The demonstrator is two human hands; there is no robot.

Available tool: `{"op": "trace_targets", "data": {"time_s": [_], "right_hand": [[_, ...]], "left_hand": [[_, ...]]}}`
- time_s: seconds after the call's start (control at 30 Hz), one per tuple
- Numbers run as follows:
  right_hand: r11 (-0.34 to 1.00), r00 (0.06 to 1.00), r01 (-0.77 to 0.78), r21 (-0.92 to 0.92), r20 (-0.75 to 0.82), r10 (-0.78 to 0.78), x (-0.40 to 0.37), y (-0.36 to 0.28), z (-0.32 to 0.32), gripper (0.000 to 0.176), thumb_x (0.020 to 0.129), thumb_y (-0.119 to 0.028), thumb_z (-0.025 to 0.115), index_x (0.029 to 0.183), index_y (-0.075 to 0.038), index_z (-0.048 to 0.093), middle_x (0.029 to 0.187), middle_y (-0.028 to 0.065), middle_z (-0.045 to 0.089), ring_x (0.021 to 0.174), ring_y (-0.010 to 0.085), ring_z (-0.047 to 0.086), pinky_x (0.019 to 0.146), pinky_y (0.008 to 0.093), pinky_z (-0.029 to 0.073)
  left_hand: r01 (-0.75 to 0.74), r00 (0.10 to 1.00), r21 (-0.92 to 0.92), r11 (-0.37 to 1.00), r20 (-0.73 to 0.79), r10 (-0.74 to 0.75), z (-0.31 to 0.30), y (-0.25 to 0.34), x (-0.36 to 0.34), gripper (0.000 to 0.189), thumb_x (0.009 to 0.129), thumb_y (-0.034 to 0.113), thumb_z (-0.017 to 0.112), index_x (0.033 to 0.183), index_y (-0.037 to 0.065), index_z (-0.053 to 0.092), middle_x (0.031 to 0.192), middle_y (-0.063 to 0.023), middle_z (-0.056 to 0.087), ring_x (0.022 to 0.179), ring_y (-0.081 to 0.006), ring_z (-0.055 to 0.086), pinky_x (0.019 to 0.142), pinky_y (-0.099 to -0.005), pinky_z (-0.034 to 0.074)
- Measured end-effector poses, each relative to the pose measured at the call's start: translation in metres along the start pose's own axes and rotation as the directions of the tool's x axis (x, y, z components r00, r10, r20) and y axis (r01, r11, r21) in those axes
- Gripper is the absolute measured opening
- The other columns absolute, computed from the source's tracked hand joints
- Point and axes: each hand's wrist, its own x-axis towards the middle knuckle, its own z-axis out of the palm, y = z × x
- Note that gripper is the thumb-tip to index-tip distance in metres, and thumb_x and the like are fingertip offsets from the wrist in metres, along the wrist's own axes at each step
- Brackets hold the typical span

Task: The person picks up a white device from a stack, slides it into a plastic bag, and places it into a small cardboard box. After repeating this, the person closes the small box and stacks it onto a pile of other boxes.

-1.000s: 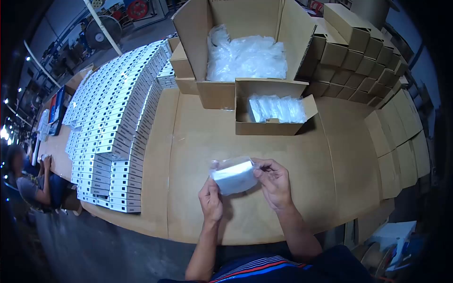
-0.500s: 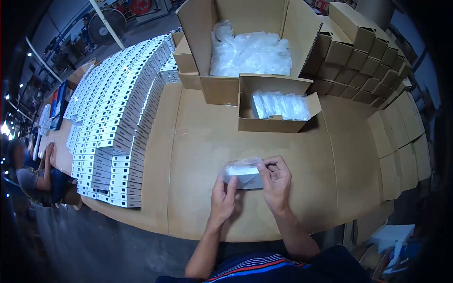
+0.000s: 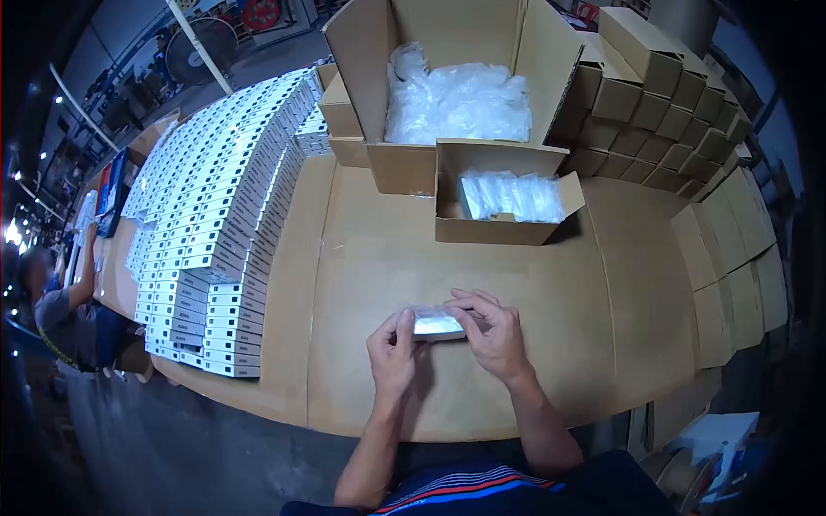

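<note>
A small box in clear plastic film (image 3: 437,323) is held between my two hands, above the cardboard-covered table. My left hand (image 3: 393,351) grips its left end, the thumb on top. At the right end, my right hand (image 3: 494,337) pinches the wrapped box with thumb and fingers. Beyond them stands an open small carton (image 3: 499,230) with several plastic-wrapped boxes (image 3: 514,196) in a row. Behind it, a large open carton (image 3: 401,170) holds a heap of clear plastic bags (image 3: 460,101).
Tall stacks of white boxes (image 3: 202,215) fill the left side of the table (image 3: 361,258). Brown cartons (image 3: 654,99) are piled at the back right, with more cartons (image 3: 727,258) along the right edge. A person (image 3: 73,318) is at the far left.
The wrapped box is tilted so that less of its front shows. My left hand has shifted slightly left and my right hand slightly left too. The other person's arm has reached forward.
</note>
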Motion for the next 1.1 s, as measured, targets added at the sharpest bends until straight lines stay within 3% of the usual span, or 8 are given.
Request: {"op": "trace_targets", "data": {"time_s": [0.17,0.27,0.37,0.47,0.67,0.87,1.0,1.1], "right_hand": [[0.911,0.969,0.233,-0.340,0.004,-0.247,-0.005,-0.010,0.008,0.019,0.088,-0.022,0.082,0.099,-0.006,0.079,0.098,0.0130,0.078,0.107,0.0350,0.073,0.105,0.0475,0.049],[0.965,0.994,0.074,-0.250,-0.056,-0.091,-0.011,-0.008,0.019,0.020,0.087,-0.016,0.083,0.100,-0.002,0.077,0.092,0.0175,0.078,0.101,0.0322,0.076,0.105,0.0494,0.050],[0.921,0.922,-0.382,0.076,-0.036,0.386,-0.010,-0.029,0.023,0.017,0.088,-0.013,0.081,0.099,-0.001,0.077,0.087,0.0163,0.078,0.097,0.0316,0.077,0.105,0.0513,0.049],[0.924,0.928,-0.367,0.108,-0.020,0.371,-0.012,-0.020,0.024,0.011,0.091,-0.009,0.077,0.099,-0.002,0.077,0.090,0.0158,0.078,0.096,0.0318,0.077,0.109,0.0536,0.045],[0.949,0.966,0.247,-0.194,0.126,-0.226,-0.018,-0.003,0.008,0.023,0.091,-0.009,0.071,0.113,-0.008,0.077,0.106,0.0112,0.078,0.111,0.0324,0.071,0.116,0.0547,0.035],[0.932,0.935,0.333,-0.142,0.174,-0.308,-0.008,-0.020,-0.007,0.036,0.081,-0.006,0.083,0.117,-0.012,0.078,0.119,0.0108,0.075,0.126,0.0322,0.062,0.106,0.0493,0.050],[0.987,0.971,0.154,-0.051,0.195,-0.142,-0.003,-0.030,-0.020,0.042,0.077,-0.002,0.084,0.119,-0.008,0.076,0.119,0.0116,0.074,0.120,0.0323,0.065,0.100,0.0426,0.057],[0.969,0.951,0.237,-0.065,0.217,-0.219,0.004,-0.028,-0.024,0.040,0.079,-0.002,0.083,0.118,-0.005,0.075,0.125,0.0121,0.072,0.119,0.0314,0.066,0.101,0.0412,0.056]], "left_hand": [[-0.058,0.998,0.008,0.998,-0.014,0.058,-0.005,0.000,0.001,0.035,0.110,0.026,0.056,0.108,-0.005,0.073,0.089,-0.0041,0.070,0.075,-0.0068,0.061,0.064,-0.0228,0.052],[-0.047,0.999,0.037,0.998,-0.018,0.048,-0.011,-0.011,0.002,0.040,0.108,0.033,0.060,0.106,-0.004,0.072,0.086,-0.0042,0.069,0.071,-0.0065,0.060,0.057,-0.0216,0.048],[-0.037,0.999,0.050,0.998,-0.017,0.038,-0.015,-0.014,0.002,0.040,0.109,0.033,0.058,0.108,-0.005,0.072,0.084,-0.0028,0.067,0.066,-0.0035,0.053,0.053,-0.0198,0.039],[-0.051,0.998,0.019,0.999,-0.047,0.052,-0.005,-0.002,-0.003,0.039,0.110,0.029,0.055,0.114,-0.005,0.074,0.079,0.0011,0.065,0.057,-0.0013,0.040,0.049,-0.0224,0.029],[-0.066,0.997,0.004,0.998,-0.043,0.066,-0.012,-0.001,-0.002,0.040,0.110,0.028,0.055,0.129,-0.005,0.069,0.094,-0.0041,0.067,0.078,-0.0078,0.061,0.064,-0.0233,0.052],[-0.058,0.997,-0.033,0.998,0.055,0.060,-0.006,0.025,-0.005,0.055,0.111,0.032,0.050,0.159,0.007,0.039,0.105,-0.0074,0.066,0.090,-0.0138,0.069,0.080,-0.0361,0.066],[-0.093,0.982,-0.005,0.996,0.165,0.092,-0.008,0.035,-0.011,0.062,0.112,0.028,0.048,0.166,0.013,0.020,0.114,-0.0091,0.064,0.098,-0.0155,0.068,0.083,-0.0384,0.066],[-0.124,0.966,0.049,0.991,0.237,0.109,-0.017,0.036,-0.010,0.056,0.111,0.014,0.045,0.165,0.010,0.028,0.117,-0.0112,0.067,0.099,-0.0121,0.064,0.085,-0.0311,0.059]]}}
